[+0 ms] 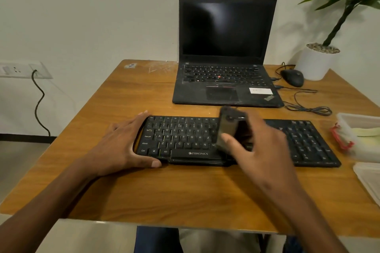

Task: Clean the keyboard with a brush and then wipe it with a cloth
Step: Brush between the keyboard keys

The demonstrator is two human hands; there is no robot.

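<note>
A black keyboard point(181, 137) lies across the middle of the wooden table point(185, 191). My left hand point(123, 146) rests at its left end, fingers along the far corner and thumb at the near edge, bracing it. My right hand point(259, 150) grips a dark, blurred brush point(228, 127) over the keyboard's middle keys, and the brush touches the keys. Part of the keyboard's centre is hidden behind the right hand. A yellow cloth point(364, 131) lies inside a clear container at the right edge.
An open black laptop point(224, 51) stands behind the keyboard. A black mouse point(293, 77) and loose cables point(308, 107) lie to its right, beside a white plant pot point(316, 61). A clear plastic container point(357, 146) and a lid point(370, 178) sit at the table's right edge.
</note>
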